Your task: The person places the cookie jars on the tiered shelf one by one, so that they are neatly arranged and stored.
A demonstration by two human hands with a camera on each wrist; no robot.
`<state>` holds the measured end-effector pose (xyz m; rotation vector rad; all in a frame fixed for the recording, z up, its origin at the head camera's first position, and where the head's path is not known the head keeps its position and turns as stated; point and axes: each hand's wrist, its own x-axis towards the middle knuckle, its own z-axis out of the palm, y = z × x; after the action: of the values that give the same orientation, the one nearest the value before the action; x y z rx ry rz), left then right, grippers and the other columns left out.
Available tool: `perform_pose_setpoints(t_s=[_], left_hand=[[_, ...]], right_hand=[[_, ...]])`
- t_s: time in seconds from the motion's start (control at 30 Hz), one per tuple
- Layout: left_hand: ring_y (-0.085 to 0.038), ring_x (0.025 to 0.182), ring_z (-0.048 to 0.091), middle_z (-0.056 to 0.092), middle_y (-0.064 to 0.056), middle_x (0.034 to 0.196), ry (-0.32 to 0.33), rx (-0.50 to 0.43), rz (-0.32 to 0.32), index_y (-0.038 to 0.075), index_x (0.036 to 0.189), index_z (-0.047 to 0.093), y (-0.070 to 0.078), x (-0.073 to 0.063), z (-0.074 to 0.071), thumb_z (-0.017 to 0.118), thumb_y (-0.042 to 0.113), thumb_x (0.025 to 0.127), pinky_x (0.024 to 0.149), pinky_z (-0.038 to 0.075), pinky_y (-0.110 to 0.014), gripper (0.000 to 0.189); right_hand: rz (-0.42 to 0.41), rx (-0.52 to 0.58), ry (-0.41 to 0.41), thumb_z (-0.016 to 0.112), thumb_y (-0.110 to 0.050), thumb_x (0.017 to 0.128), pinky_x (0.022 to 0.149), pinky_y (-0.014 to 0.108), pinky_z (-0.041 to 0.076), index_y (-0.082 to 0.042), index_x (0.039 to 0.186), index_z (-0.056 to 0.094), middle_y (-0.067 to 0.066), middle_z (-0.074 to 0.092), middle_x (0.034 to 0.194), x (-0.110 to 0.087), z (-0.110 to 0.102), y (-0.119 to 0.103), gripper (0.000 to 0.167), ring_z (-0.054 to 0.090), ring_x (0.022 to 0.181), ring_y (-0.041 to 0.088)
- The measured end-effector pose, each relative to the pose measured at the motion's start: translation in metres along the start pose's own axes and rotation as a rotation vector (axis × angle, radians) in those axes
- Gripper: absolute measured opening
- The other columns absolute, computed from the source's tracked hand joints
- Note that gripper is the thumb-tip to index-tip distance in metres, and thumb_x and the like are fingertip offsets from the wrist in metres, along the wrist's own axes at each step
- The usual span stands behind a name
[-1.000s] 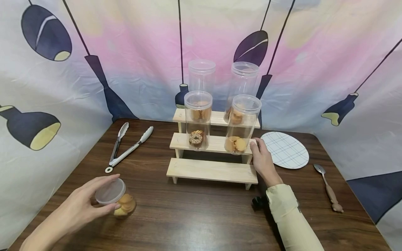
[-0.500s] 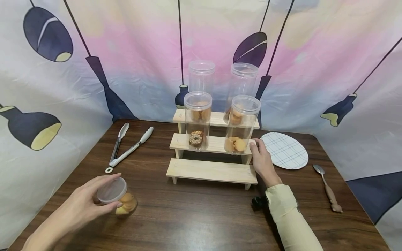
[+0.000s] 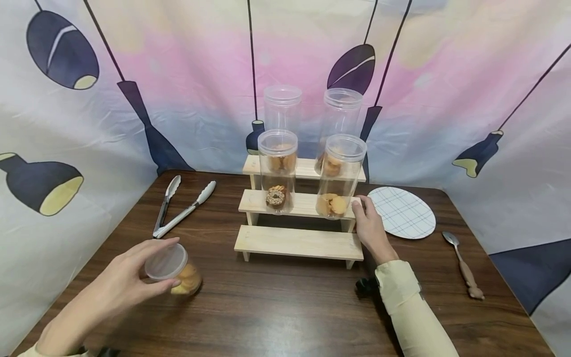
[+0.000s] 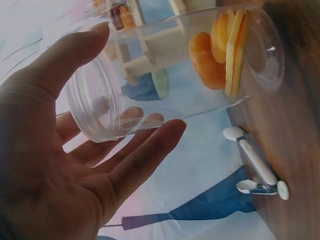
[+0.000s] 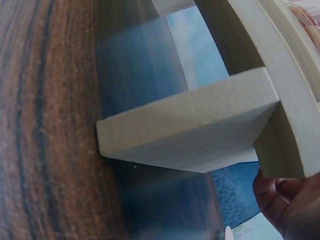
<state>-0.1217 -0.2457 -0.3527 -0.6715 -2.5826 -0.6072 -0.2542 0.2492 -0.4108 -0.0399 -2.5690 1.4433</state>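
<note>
In the head view my left hand (image 3: 122,277) grips a clear plastic jar (image 3: 167,261) near its lid, at the front left of the table. The left wrist view shows thumb and fingers around the lidded end, with several cookies (image 4: 235,52) at the jar's bottom. My right hand (image 3: 370,225) holds the right end of the middle shelf of a three-step wooden stand (image 3: 299,242). In the right wrist view, fingertips (image 5: 272,197) curl at the shelf's end, beside a stand leg (image 5: 185,122).
Two lidded cookie jars stand on the middle step, one with a doughnut-shaped cookie (image 3: 275,197), the other with round cookies (image 3: 332,204). Two more jars (image 3: 283,109) are on the top step. Tongs (image 3: 183,213) lie left; a checked plate (image 3: 403,213) and a spoon (image 3: 464,267) lie right.
My left hand has moved the jar slightly right and away from me, toward the stand. My right hand keeps its hold on the stand.
</note>
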Motion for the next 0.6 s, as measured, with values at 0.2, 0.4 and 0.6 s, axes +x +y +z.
perform_pose_setpoints(t_s=[0.2,0.4,0.6], left_hand=[[-0.006,0.089,0.058,0.065,-0.003,0.119,0.002,-0.003,0.062,0.020,0.135,0.061,0.008,0.019,-0.003,0.097,0.019,0.060,0.068,0.043,-0.010,0.083],[-0.009,0.089,0.058,0.064,-0.004,0.120,-0.032,-0.028,0.083,0.020,0.136,0.060,0.021,0.040,-0.006,0.095,0.017,0.063,0.063,0.050,-0.018,0.081],[-0.012,0.088,0.060,0.065,-0.003,0.119,-0.037,-0.047,0.146,0.018,0.136,0.060,0.034,0.064,0.001,0.094,0.015,0.064,0.065,0.053,-0.025,0.080]], right_hand=[[0.005,0.006,0.006,0.032,-0.057,0.103,0.109,0.053,0.036,-0.014,0.149,0.040,0.019,0.053,0.141,0.000,0.001,0.001,0.063,0.051,0.128,0.037],[-0.008,0.008,0.022,0.034,-0.056,0.104,0.106,0.053,0.039,-0.014,0.146,0.043,0.020,0.058,0.135,0.000,0.002,-0.001,0.060,0.055,0.123,0.037],[-0.017,-0.003,0.024,0.032,-0.054,0.104,0.107,0.054,0.038,-0.013,0.146,0.042,0.020,0.058,0.135,0.000,0.000,-0.001,0.060,0.054,0.124,0.038]])
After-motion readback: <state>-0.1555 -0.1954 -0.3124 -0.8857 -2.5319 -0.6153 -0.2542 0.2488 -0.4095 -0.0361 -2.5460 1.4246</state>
